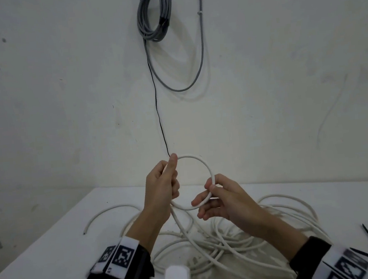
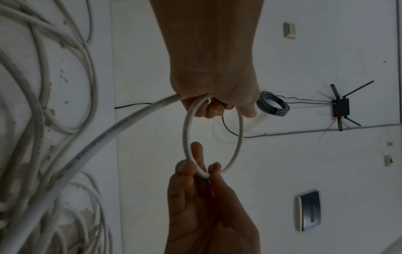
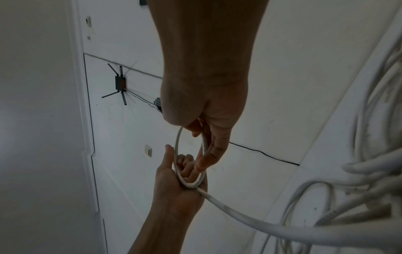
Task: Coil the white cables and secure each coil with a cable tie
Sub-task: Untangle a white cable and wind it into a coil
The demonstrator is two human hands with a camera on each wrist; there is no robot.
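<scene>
First loop of white cable (image 1: pixel 205 163) held above the table (image 1: pixel 43 249): left hand (image 1: pixel 160 186) fist-gripping the crossing, right hand (image 1: pixel 220 197) pinching the opposite side. Cable looks light, springy; probably best held at the crossing.

No words or numbers can be read here. The wrist bands (image 1: pixel 120 256) have black and white square code patterns, not letters. The white cable (image 2: pixel 108 135) has small dark print along its side, but it is too blurry to read.
</scene>
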